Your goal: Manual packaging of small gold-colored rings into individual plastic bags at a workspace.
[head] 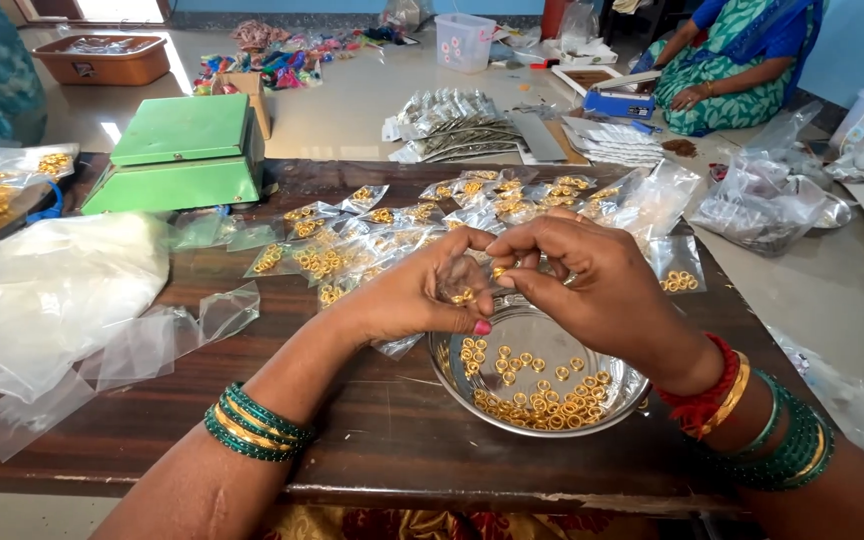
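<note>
At the centre of the frame, the left hand (422,295) pinches a small clear pouch (464,280) holding gold rings, its grip clamped on it. The right hand (592,285) has its fingertips closed together on the pouch's mouth. Both hover above a steel bowl (452,375) of gold rings (542,395) on the bench (372,440). Filled packets (352,245) lie behind.

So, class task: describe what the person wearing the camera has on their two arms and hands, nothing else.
The left hand has a pink-painted thumbnail; its wrist carries a stack of dark green bangles with one gold bangle among them. The right hand has a red thread band at the wrist, then a gold bangle and green and gold bangles. No sleeves show.
</note>
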